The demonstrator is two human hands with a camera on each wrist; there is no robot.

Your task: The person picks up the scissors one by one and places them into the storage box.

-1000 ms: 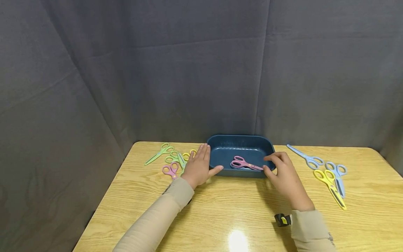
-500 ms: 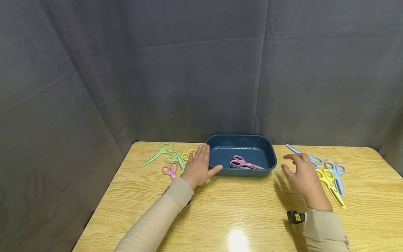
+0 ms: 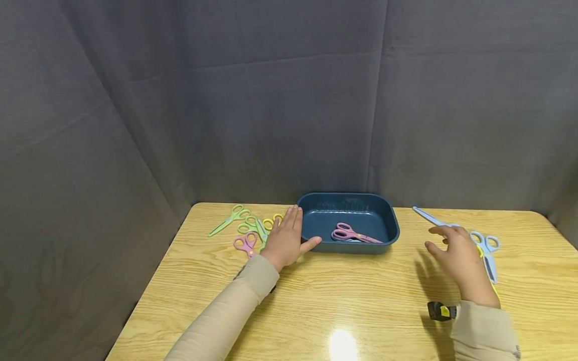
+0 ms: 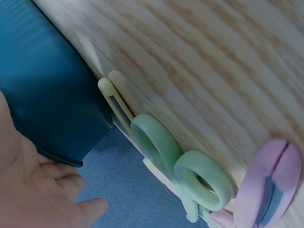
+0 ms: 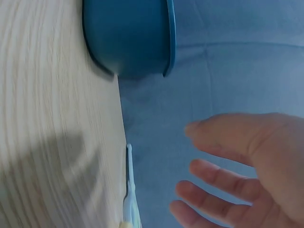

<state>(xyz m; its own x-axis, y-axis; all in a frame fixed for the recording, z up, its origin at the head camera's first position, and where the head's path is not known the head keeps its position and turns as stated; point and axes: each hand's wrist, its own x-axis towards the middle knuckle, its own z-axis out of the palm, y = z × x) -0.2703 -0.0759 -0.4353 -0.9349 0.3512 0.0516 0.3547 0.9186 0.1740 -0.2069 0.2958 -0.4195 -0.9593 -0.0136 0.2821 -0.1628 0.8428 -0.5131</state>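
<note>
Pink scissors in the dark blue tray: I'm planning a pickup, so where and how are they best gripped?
Probably pinch the pink scissors by the handle loops, coming from above. They lie along the near wall of the dark blue tray, whose raised sides would hamper a low approach. The loops sit to the left, the blades point right.

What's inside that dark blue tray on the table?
In the tray, pink scissors lie over something light blue, probably another pair. The pink scissors and the tray's near wall hide most of it, so its full shape can't be seen.
</note>
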